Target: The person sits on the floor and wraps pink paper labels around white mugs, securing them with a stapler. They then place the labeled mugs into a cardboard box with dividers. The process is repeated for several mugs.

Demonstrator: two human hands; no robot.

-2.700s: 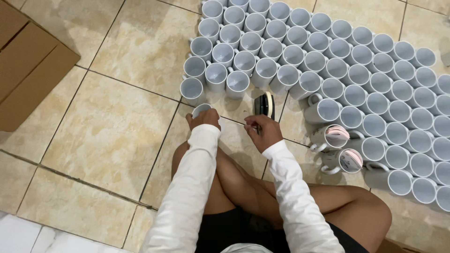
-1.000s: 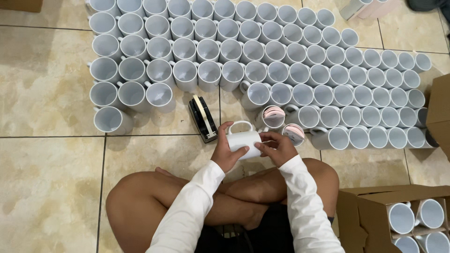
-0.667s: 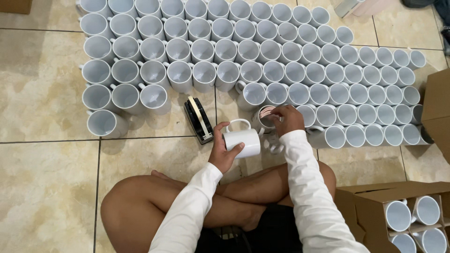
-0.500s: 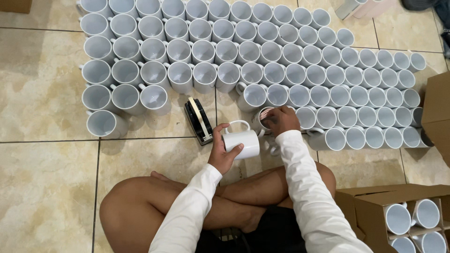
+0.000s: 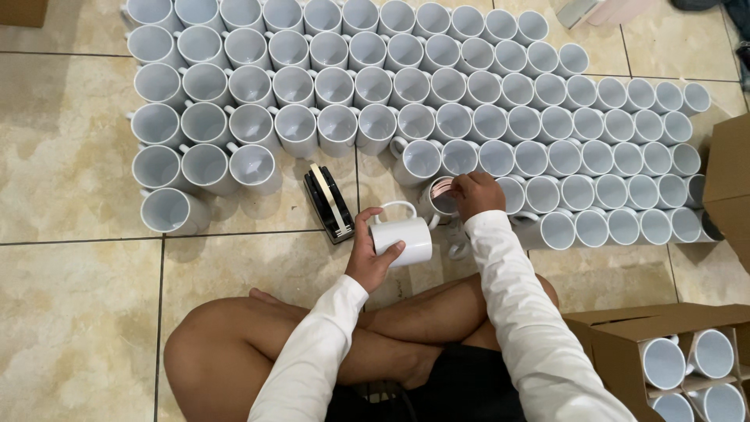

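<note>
I sit cross-legged on a tiled floor in front of several rows of white mugs [image 5: 437,101]. My left hand [image 5: 369,254] grips one white mug [image 5: 402,238] on its side, handle up, just above my knee. My right hand [image 5: 476,193] reaches forward, its fingertips pinching something at the rim of a mug holding pinkish rolled sheets [image 5: 443,195]. A black tape dispenser [image 5: 329,202] stands on the floor just left of the held mug.
A cardboard box [image 5: 625,352] with white mugs in divider cells sits at my right knee. Another brown box [image 5: 730,184] stands at the right edge. Bare tile lies to my left.
My right hand has left the held mug and reached forward to the mug with pinkish sheets. My left hand keeps the white mug in about the same place.
</note>
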